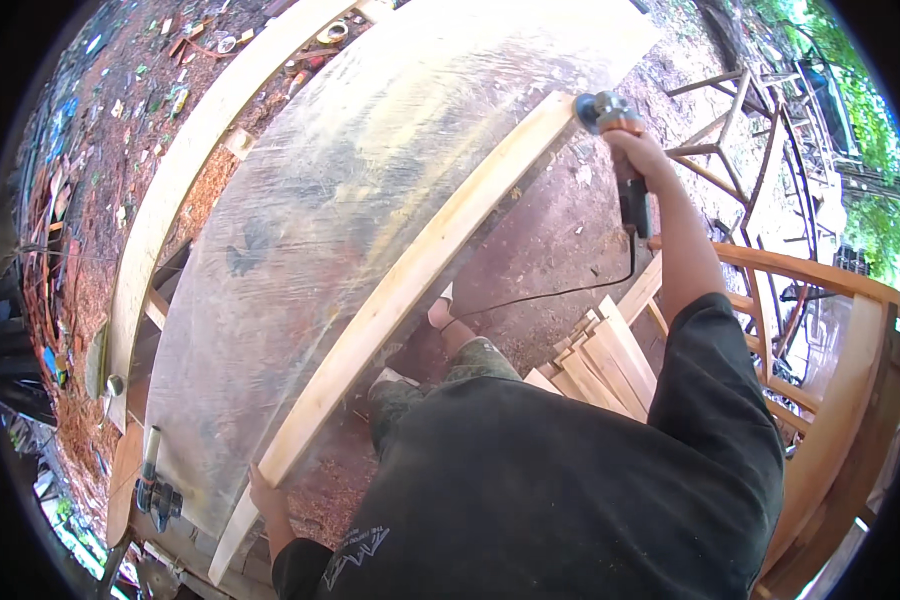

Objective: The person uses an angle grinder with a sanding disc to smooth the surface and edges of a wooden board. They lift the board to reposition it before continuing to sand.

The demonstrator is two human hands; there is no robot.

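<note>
A long pale wooden plank (410, 275) lies slanting along the right edge of a worn, dusty tabletop (270, 240). Toward its near end, my left hand (267, 493) is closed round the plank. My right arm reaches out to the far end, where my right hand (642, 158) grips an angle grinder (632, 205) by its body. The grinder's round disc (588, 113) is at the plank's far tip; whether it touches the wood I cannot tell. From the tool's rear a dark cord (570, 291) runs down and to the left.
Another power tool (158, 492) rests at the tabletop's near left corner. Beyond the left edge stretches a long pale beam (175, 180). Several cut boards (605, 360) lie to my right, beside a curved wooden frame (830, 400). Wood chips and litter (100, 180) cover the ground at left.
</note>
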